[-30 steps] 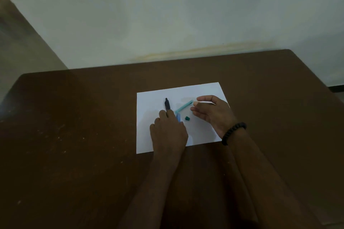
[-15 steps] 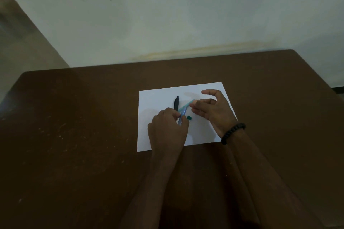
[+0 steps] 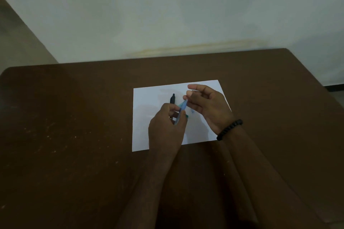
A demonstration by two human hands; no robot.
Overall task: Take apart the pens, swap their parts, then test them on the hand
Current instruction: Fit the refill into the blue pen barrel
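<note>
brown table (image 3: 74, 135), both hands (image 3: 186, 113) on blue pen (image 3: 181, 109)

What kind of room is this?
Probably a plain indoor room with a desk for working. A brown table stands against a bare pale wall, with white paper laid on it.

We read no text, label, brand, number or sign anywhere here. The white sheet of paper (image 3: 149, 117) looks blank on its bare part, and the pens are too small and blurred for us to make out any print on them.
</note>
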